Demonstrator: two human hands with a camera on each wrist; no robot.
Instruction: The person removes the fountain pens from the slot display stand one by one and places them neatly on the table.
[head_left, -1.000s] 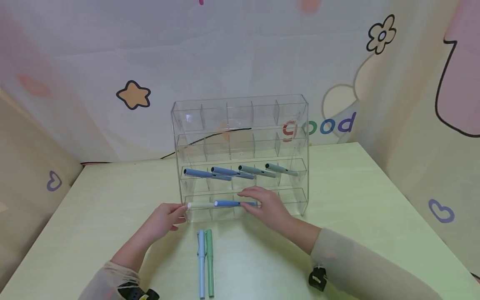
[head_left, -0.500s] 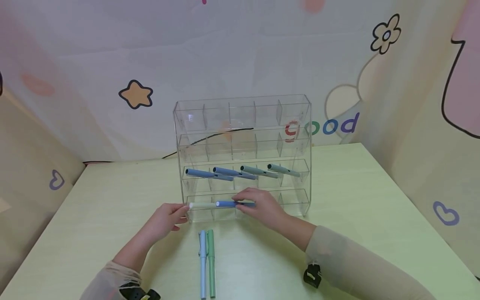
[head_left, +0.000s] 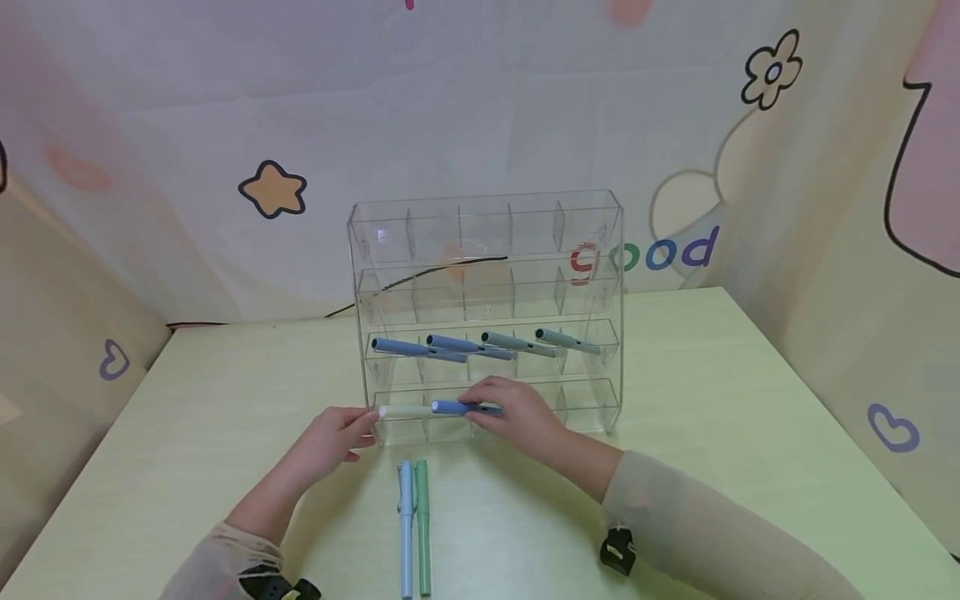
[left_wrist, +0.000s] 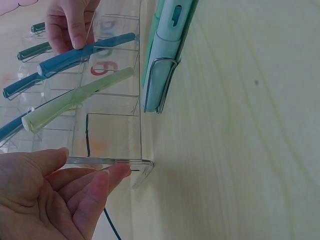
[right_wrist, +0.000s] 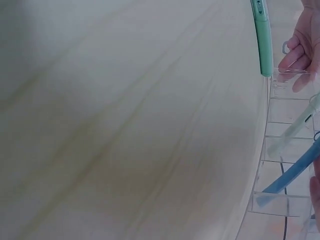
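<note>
A clear acrylic rack with tiers of small compartments stands on the table. My left hand grips the lower left side of the rack; in the left wrist view its thumb and fingers lie either side of the panel edge. With thumb and fingertips, my right hand pinches a blue pen that leans in the bottom tier. Just left of that pen, a pale green pen slants in the leftmost bottom compartment. In the right wrist view the right hand shows only at the edge.
Two blue pens and two grey-green pens slant in the tier above. On the table before the rack, a light blue pen and a green pen lie side by side. A printed cloth backdrop rises behind.
My right hand has slid left along the blue pen, and its thumb and fingers have closed in on it. The left hand stays at the rack's side.
</note>
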